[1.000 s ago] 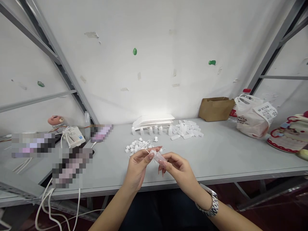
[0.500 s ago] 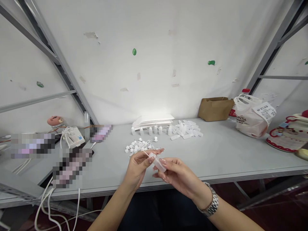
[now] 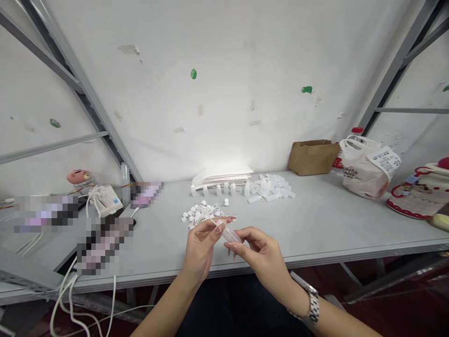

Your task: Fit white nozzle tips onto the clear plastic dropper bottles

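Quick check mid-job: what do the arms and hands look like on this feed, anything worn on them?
Both hands are ungloved, with long, glossy fingernails. No sleeve shows on either forearm. The left hand has a bare wrist; above the right hand sits a silver watch with a metal-link band, its dial not readable.

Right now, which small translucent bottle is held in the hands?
The tilted bottle between the left hand and the right hand; the other bottles rest on the table, standing or heaped.
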Motion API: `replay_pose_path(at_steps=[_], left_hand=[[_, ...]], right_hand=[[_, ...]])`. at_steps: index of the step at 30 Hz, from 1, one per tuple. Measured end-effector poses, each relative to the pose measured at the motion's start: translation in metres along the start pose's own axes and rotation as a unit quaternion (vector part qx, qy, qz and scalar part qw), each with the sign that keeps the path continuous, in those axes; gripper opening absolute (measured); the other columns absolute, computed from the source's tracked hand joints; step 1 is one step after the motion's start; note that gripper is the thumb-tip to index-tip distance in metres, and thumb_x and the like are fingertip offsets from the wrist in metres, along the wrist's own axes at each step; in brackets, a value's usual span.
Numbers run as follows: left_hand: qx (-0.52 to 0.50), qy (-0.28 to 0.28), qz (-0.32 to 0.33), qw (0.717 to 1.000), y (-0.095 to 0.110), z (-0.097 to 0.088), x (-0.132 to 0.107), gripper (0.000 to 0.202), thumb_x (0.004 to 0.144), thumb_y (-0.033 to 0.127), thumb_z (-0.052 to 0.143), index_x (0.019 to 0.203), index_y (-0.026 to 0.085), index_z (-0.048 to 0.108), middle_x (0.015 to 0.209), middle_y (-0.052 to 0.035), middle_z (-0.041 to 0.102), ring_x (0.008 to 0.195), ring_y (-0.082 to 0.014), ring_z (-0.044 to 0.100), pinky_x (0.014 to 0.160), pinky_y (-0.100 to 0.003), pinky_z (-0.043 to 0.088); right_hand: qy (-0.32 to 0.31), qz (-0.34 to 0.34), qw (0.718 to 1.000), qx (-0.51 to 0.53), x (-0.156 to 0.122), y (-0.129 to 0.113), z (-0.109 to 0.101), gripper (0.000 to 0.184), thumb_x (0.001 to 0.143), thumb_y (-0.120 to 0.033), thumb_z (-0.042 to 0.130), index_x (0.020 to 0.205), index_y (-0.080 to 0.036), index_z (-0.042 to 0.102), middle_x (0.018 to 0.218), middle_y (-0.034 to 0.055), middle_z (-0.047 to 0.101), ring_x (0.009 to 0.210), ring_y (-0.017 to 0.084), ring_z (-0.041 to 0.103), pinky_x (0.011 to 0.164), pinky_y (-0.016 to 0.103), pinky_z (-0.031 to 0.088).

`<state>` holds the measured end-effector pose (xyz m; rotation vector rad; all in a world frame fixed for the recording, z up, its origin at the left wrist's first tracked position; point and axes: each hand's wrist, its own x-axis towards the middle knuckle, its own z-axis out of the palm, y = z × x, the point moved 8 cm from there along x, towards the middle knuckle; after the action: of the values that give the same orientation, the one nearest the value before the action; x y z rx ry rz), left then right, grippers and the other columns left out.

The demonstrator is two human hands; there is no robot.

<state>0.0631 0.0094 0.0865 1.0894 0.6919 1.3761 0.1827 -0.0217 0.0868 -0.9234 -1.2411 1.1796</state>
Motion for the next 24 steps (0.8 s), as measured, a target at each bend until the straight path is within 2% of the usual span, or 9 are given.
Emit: replay_pose_path(at_steps=[2, 4, 8, 10, 12, 15, 17, 20, 24], left_hand=[[-0.017, -0.016, -0.012, 1.0, -0.002, 0.003, -0.001, 0.017, 0.07, 0.033, 0.071, 0.076, 0.017, 0.073, 0.086, -0.0085, 0.072, 0.1, -0.0259, 0.06, 0.091, -0.035, 0.042], [-0.034, -0.031, -0.029, 0.999, -0.004, 0.005, -0.001, 0.018, 0.069, 0.034, 0.072, 0.075, 0.017, 0.074, 0.085, -0.0085, 0.072, 0.1, -0.0262, 0.06, 0.091, -0.036, 0.042], [-0.052, -0.049, -0.057, 0.996, -0.005, 0.006, 0.0, 0.02, 0.065, 0.036, 0.075, 0.07, 0.016, 0.074, 0.084, -0.0087, 0.071, 0.099, -0.0279, 0.06, 0.091, -0.038, 0.042], [-0.041, -0.05, -0.059, 0.996, -0.005, 0.006, 0.001, 0.022, 0.064, 0.038, 0.075, 0.07, 0.016, 0.074, 0.083, -0.0095, 0.072, 0.1, -0.0294, 0.06, 0.092, -0.04, 0.042], [-0.015, -0.033, -0.042, 0.998, -0.002, 0.003, 0.003, 0.022, 0.066, 0.038, 0.073, 0.071, 0.016, 0.074, 0.085, -0.0101, 0.072, 0.102, -0.0304, 0.059, 0.093, -0.041, 0.04], [0.021, 0.009, 0.0, 1.0, 0.003, -0.003, 0.003, 0.016, 0.07, 0.033, 0.072, 0.071, 0.017, 0.074, 0.091, -0.0097, 0.073, 0.106, -0.03, 0.058, 0.094, -0.041, 0.039], [0.024, 0.021, 0.004, 0.999, 0.001, -0.004, 0.003, 0.014, 0.071, 0.031, 0.071, 0.073, 0.018, 0.074, 0.096, -0.0096, 0.072, 0.109, -0.0293, 0.057, 0.095, -0.04, 0.038], [-0.008, 0.024, -0.008, 1.0, -0.004, -0.003, 0.001, 0.015, 0.07, 0.028, 0.073, 0.082, 0.02, 0.073, 0.102, -0.0078, 0.071, 0.114, -0.0271, 0.054, 0.097, -0.038, 0.037], [-0.086, 0.006, -0.015, 0.996, -0.01, 0.002, 0.0, 0.013, 0.065, 0.03, 0.077, 0.072, 0.02, 0.072, 0.087, -0.0041, 0.073, 0.11, -0.0255, 0.057, 0.098, -0.036, 0.037]], right_hand=[[-0.032, 0.041, 0.996, 0.067, 0.0, 0.002, 0.005, 0.017, 0.069, -0.03, 0.073, 0.068, -0.016, 0.065, 0.059, -0.0012, 0.061, 0.057, 0.012, 0.055, 0.059, 0.027, 0.044], [-0.08, 0.088, 0.981, 0.154, -0.001, 0.005, 0.012, 0.019, 0.07, -0.03, 0.072, 0.065, -0.014, 0.064, 0.056, -0.0008, 0.06, 0.053, 0.01, 0.052, 0.058, 0.026, 0.043], [-0.191, 0.197, 0.904, 0.327, -0.006, 0.012, 0.032, 0.019, 0.076, -0.027, 0.067, 0.065, -0.011, 0.065, 0.053, -0.0028, 0.055, 0.052, 0.006, 0.049, 0.075, 0.03, 0.045], [-0.215, 0.216, 0.885, 0.351, -0.007, 0.013, 0.036, 0.02, 0.077, -0.028, 0.066, 0.069, -0.01, 0.066, 0.054, -0.0026, 0.055, 0.054, 0.006, 0.05, 0.079, 0.031, 0.045], [-0.2, 0.185, 0.91, 0.311, -0.003, 0.012, 0.032, 0.023, 0.079, -0.031, 0.063, 0.07, -0.01, 0.066, 0.059, 0.001, 0.06, 0.058, 0.008, 0.054, 0.074, 0.029, 0.045], [-0.115, 0.106, 0.967, 0.202, 0.007, 0.01, 0.017, 0.022, 0.076, -0.033, 0.066, 0.084, -0.013, 0.067, 0.071, 0.0036, 0.066, 0.065, 0.012, 0.059, 0.069, 0.028, 0.046], [-0.056, 0.066, 0.987, 0.138, 0.009, 0.007, 0.007, 0.024, 0.072, -0.031, 0.072, 0.089, -0.015, 0.066, 0.073, 0.0019, 0.066, 0.065, 0.012, 0.059, 0.068, 0.029, 0.046], [-0.02, 0.028, 0.996, 0.081, 0.007, 0.004, 0.003, 0.02, 0.072, -0.031, 0.071, 0.083, -0.015, 0.066, 0.068, 0.0005, 0.065, 0.061, 0.012, 0.057, 0.063, 0.027, 0.047], [-0.032, 0.019, 0.996, 0.083, 0.001, 0.003, 0.007, 0.019, 0.076, -0.033, 0.067, 0.078, -0.014, 0.065, 0.057, -0.0015, 0.06, 0.053, 0.01, 0.054, 0.053, 0.024, 0.046]])
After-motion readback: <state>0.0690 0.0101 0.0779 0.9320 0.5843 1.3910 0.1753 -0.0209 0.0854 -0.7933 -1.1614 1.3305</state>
